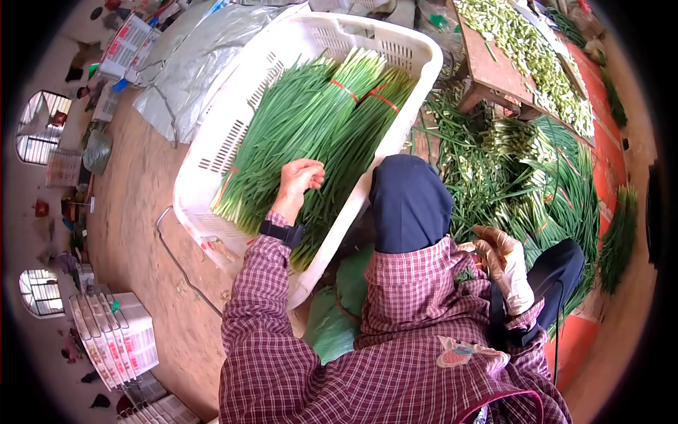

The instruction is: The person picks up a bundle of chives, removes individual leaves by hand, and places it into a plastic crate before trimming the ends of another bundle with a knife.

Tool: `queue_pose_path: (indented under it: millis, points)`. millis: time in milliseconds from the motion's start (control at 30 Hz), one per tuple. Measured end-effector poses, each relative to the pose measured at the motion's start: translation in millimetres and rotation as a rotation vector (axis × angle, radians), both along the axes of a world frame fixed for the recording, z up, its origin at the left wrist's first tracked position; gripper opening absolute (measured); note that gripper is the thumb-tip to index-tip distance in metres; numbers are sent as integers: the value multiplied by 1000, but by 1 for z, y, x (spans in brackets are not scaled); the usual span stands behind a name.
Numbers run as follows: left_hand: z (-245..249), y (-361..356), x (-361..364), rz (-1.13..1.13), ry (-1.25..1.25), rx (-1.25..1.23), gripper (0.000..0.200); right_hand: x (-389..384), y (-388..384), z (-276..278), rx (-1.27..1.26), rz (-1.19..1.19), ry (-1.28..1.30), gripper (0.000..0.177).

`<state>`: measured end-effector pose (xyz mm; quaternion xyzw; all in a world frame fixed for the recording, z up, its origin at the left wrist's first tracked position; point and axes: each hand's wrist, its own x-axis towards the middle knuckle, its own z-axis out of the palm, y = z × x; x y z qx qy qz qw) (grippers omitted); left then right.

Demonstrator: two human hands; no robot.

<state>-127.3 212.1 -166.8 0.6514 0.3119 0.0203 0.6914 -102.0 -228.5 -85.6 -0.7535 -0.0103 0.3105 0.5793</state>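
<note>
The left hand [300,180], a black watch [282,232] at its wrist, reaches into the white slatted plastic crate [233,120] and closes its bent fingers on the stalks of the long green chive bundles tied with red bands [318,120], which lie slantwise in that crate. The right hand [505,265], in a soiled pale glove [519,286], rests at the lap, fingers loosely curled; whether it holds anything I cannot tell. Loose green chives [522,184] are heaped beside a wooden desk [487,71]
</note>
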Motion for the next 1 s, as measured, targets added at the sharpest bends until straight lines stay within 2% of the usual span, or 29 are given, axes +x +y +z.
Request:
queue_pose_path:
  millis: [200,467,900,1000]
  points:
    - [-39,15,2,91,166,128,20,-1,-5,0,5,-67,16,27]
    - [-44,14,8,142,62,35,23,0,-4,-7,3,-8,-2,26]
    - [-48,9,25,184,18,92,16,1,-3,-5,-8,17,-19,27]
    - [-54,9,23,264,14,31,16,1,-4,-6,-31,26,-37,27]
